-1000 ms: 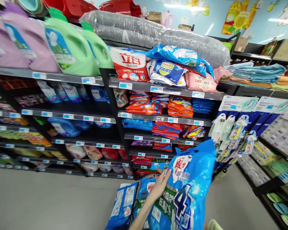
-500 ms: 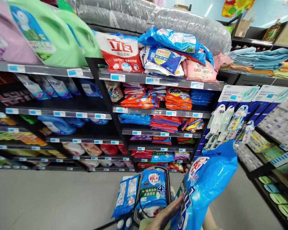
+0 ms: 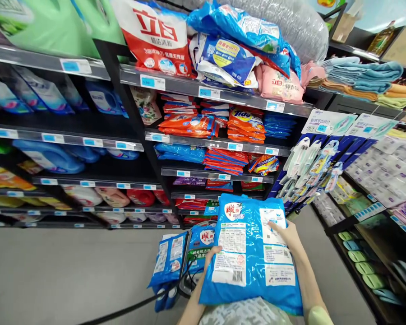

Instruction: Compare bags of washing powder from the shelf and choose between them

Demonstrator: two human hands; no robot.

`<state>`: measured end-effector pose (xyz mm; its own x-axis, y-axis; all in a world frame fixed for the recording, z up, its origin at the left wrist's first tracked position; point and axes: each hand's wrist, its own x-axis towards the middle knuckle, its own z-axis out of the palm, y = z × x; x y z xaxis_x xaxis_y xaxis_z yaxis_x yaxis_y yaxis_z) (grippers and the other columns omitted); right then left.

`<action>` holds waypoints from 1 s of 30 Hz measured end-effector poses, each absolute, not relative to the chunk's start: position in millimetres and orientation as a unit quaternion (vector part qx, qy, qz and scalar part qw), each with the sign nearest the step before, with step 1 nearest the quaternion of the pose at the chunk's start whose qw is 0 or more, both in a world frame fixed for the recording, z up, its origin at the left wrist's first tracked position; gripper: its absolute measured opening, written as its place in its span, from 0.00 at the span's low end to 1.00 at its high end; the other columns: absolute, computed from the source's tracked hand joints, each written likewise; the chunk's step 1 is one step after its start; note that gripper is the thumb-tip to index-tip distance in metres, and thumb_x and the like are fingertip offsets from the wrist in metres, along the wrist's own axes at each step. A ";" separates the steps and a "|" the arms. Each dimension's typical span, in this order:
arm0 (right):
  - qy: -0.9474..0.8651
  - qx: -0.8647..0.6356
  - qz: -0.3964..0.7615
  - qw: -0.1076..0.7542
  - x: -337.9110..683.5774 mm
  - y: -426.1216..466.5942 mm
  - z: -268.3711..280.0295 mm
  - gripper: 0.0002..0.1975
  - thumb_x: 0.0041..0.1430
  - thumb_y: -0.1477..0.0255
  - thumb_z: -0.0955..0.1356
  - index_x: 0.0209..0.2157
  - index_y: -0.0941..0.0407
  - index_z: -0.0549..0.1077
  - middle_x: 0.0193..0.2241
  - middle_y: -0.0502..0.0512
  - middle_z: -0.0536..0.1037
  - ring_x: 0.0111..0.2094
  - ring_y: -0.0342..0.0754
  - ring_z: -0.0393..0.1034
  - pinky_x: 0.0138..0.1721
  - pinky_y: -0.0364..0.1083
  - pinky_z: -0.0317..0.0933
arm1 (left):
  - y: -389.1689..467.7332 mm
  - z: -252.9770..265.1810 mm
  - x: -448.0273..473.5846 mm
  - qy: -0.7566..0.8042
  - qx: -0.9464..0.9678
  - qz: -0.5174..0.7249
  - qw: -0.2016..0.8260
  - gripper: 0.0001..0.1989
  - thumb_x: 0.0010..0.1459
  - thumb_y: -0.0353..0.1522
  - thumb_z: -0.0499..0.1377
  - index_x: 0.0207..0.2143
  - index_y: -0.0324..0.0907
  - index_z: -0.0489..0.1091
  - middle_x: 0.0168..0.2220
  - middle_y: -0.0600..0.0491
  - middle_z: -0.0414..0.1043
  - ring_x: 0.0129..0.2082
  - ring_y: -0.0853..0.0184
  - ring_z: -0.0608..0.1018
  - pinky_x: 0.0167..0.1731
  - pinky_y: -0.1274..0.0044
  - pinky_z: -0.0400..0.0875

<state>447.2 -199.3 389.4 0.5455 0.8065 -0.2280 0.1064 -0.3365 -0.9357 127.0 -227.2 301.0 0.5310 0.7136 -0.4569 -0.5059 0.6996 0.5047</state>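
A large blue bag of washing powder (image 3: 253,253) lies tilted toward me, its back with white printed panels facing up. My left hand (image 3: 212,255) grips its left edge, thumb on the front and the other fingers hidden beneath. At the right edge my right hand (image 3: 287,234) holds it too, thumb laid over the upper right panel and the remaining fingers mostly behind. Just beyond the bag, partly covered by it, another blue washing powder bag (image 3: 200,241) sits in a dark-rimmed container on the floor. A further blue bag (image 3: 169,257) leans at that container's left side.
Ahead stands a shelf rack (image 3: 203,88) stocked with detergent bags. Toothbrush packs (image 3: 311,162) hang at its right end, beside folded towels (image 3: 362,79). Slippers (image 3: 362,266) line the right-hand shelf. A black cable or strap (image 3: 131,307) crosses the grey floor (image 3: 71,271).
The held bag has turned from edge-on to flat, its printed back now facing me. Both hands have shifted to its opposite sides. My view has moved closer to the shelves.
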 end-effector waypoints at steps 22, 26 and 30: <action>-0.266 -0.743 0.416 0.452 413.9 -197.7 363.5 0.26 0.43 0.61 0.83 0.43 0.59 0.81 0.44 0.63 0.87 0.43 0.62 0.84 0.36 0.50 0.78 | -197.6 253.8 104.8 0.250 0.045 0.325 0.911 0.43 0.50 0.37 0.69 0.68 0.48 0.62 0.58 0.47 0.79 0.66 0.43 0.72 0.67 0.56 0.63; -0.258 -0.744 0.404 0.466 416.0 -201.4 364.7 0.25 0.44 0.61 0.82 0.42 0.58 0.81 0.44 0.63 0.87 0.43 0.62 0.84 0.38 0.50 0.78 | -193.4 265.9 105.9 0.248 0.054 0.300 0.920 0.45 0.49 0.38 0.70 0.69 0.46 0.62 0.60 0.45 0.78 0.65 0.40 0.73 0.65 0.54 0.65; -0.240 -0.750 0.399 0.470 420.6 -205.9 362.2 0.26 0.44 0.60 0.82 0.43 0.58 0.81 0.44 0.62 0.87 0.44 0.61 0.84 0.38 0.49 0.77 | -188.8 274.5 110.0 0.280 0.048 0.295 0.913 0.44 0.49 0.37 0.69 0.69 0.45 0.63 0.59 0.44 0.78 0.63 0.40 0.75 0.64 0.54 0.66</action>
<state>420.6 -205.9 362.2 0.5671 0.7347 -0.3723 -0.0155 -0.4424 -0.8967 110.0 -188.8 274.5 0.6700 0.5643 -0.4824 -0.5107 0.8219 0.2522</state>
